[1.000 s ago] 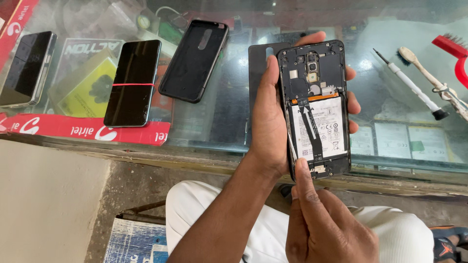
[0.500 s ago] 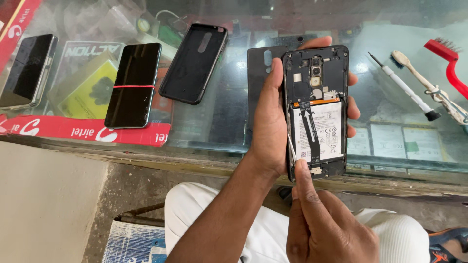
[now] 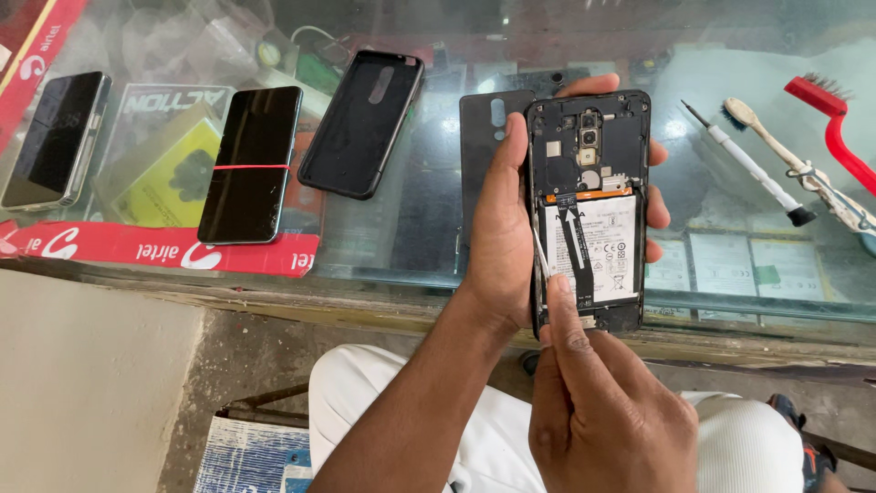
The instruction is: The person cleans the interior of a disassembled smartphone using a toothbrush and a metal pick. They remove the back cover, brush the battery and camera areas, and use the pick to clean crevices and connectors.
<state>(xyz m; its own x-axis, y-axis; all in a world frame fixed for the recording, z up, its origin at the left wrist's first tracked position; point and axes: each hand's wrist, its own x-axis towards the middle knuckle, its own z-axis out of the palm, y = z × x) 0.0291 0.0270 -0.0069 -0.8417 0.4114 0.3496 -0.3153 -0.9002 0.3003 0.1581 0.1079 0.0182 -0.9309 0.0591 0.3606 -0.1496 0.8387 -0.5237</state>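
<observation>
A: Nearest the camera, what does the right hand (image 3: 607, 420) hold?

B: A thin pale prying tool (image 3: 540, 251), pinched between thumb and forefinger, fingers closed narrow on it. Its tip lies along the left edge of the opened phone (image 3: 589, 210), beside the white battery (image 3: 598, 246).

A: And the phone itself?

B: Upright in the left hand (image 3: 502, 228), which is wrapped round it, thumb on the near left edge, fingertips showing past the right side. The back is off; camera module and boards are exposed above the battery. It is held over the near rim of the glass counter (image 3: 411, 246).

A: What has changed within the last second?

B: Little. The phone sits slightly more upright and central than a second ago; the tool's tip remains at the same left seam, perhaps a touch higher. Judged from this, the prying at that edge is still under way and the battery is still seated.

A: Farther off?

B: Flat on the glass just behind the phone, a dark back cover (image 3: 488, 146). To the left, a black case (image 3: 365, 123), a phone banded in red (image 3: 251, 164) and another dark phone (image 3: 55, 137) at the far left. To the right, a screwdriver (image 3: 748, 164), a pale toothbrush (image 3: 776, 146) and a red-handled brush (image 3: 835, 123)
</observation>
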